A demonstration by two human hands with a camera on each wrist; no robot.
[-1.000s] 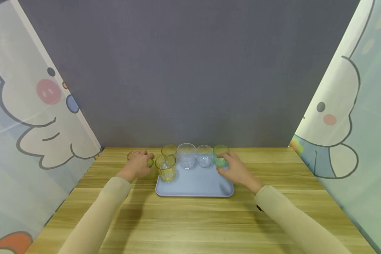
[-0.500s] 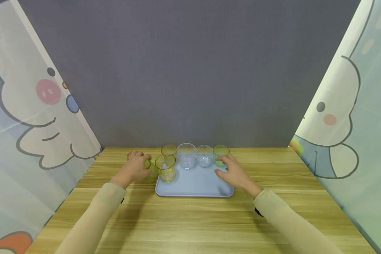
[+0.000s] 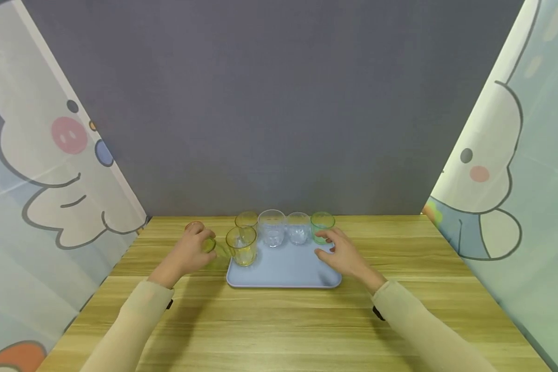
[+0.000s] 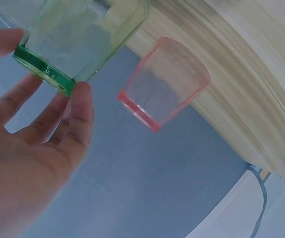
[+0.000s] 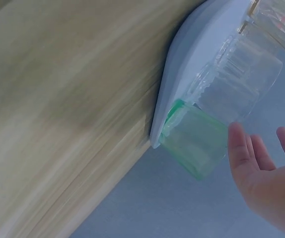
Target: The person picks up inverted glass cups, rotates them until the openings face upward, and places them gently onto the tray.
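My left hand (image 3: 190, 251) pinches the base of a yellow-green glass (image 4: 78, 44) between thumb and fingers. Its thick base faces my palm and its mouth points toward the table. Beside it a pink glass (image 4: 165, 84) stands upside down, mostly hidden behind the hand in the head view. My right hand (image 3: 345, 254) hovers with loosely bent fingers near a green glass (image 5: 194, 136), apart from it and holding nothing. That glass stands upright at the right end of a pale blue tray (image 3: 290, 271), in a row with two clear glasses (image 3: 298, 230) and an amber one (image 3: 247, 221).
A yellow glass (image 3: 243, 250) stands at the tray's left front, close to the left hand. The wooden table (image 3: 279, 325) ends at a dark grey panel (image 3: 279, 113) behind the tray. Printed curtains (image 3: 497, 155) hang on both sides.
My left hand has drawn left and toward me with the yellow-green glass, away from the yellow glass. My right hand has come slightly away from the green glass, its fingers now apart from it.
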